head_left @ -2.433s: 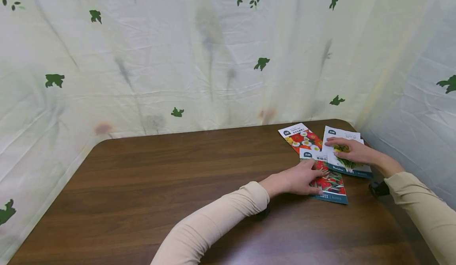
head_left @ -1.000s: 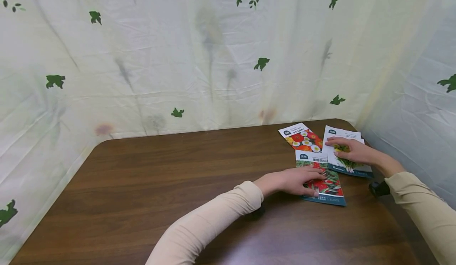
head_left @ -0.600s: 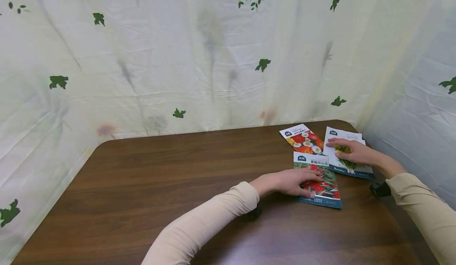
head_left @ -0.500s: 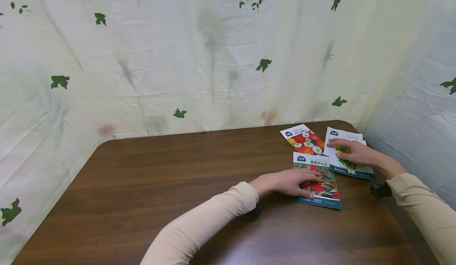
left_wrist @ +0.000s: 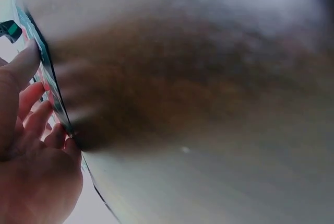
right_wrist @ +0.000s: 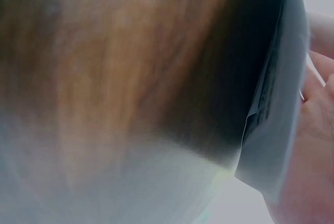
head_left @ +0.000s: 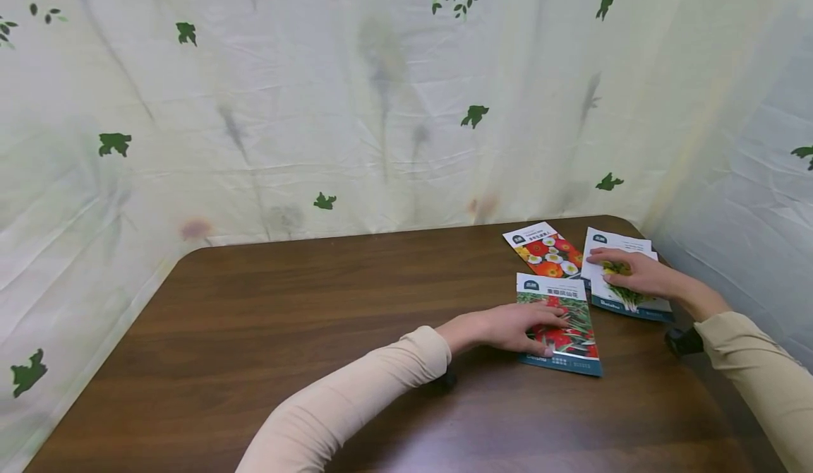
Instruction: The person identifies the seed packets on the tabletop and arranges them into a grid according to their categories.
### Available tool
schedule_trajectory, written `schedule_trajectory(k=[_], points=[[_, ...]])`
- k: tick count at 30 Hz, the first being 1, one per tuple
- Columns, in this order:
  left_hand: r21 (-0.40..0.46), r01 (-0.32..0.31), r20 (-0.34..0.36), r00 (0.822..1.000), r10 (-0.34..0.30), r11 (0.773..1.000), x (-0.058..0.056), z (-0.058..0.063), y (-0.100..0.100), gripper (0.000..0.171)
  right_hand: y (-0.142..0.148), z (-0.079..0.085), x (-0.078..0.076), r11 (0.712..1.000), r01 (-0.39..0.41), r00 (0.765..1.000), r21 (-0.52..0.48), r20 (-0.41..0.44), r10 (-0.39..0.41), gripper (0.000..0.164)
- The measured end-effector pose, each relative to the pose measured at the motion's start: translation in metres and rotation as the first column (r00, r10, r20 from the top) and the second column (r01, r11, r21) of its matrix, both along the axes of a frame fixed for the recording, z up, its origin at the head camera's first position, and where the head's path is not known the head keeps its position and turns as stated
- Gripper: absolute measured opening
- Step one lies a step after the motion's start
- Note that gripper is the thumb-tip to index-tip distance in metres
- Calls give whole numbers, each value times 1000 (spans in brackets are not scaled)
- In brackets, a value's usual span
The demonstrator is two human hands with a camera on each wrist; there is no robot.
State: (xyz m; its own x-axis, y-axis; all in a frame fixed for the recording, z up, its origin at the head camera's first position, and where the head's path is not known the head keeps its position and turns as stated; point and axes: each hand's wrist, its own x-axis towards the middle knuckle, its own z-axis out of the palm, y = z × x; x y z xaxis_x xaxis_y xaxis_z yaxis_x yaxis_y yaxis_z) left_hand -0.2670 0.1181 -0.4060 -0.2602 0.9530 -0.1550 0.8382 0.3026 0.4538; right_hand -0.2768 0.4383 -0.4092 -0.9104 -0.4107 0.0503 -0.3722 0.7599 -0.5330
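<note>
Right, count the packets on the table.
4 visible: the back packet, the front packet under the left hand, and, under the right hand, an upper packet over a lower packet. More may be hidden.

Glare pales the near tabletop (head_left: 540, 438), blurred in both wrist views.

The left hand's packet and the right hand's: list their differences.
The flower packet under the left hand shows red blooms; the greens packet under the right hand shows leafy greens. The flower packet lies farther left; the greens packet overlaps another packet, farther right. Both have blue bottom strips.
</note>
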Motion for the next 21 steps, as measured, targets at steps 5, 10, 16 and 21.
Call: schedule_trajectory(k=[5, 10, 16, 21], points=[[14, -2, 3, 1000, 2, 1000, 1, 1, -6, 57, -1, 1, 1, 1000, 6, 1000, 4, 7, -6, 41], [11, -29, 13, 999, 29, 1000, 4, 2, -10, 57, -1, 1, 2, 1000, 4, 1000, 7, 7, -4, 41], [-4, -52, -1, 999, 52, 999, 7, 2, -14, 57, -2, 2, 3, 1000, 10, 1000, 12, 10, -10, 41], [1, -59, -2, 998, 59, 998, 9, 3, -18, 57, -3, 4, 3, 1000, 13, 1000, 11, 17, -13, 42]])
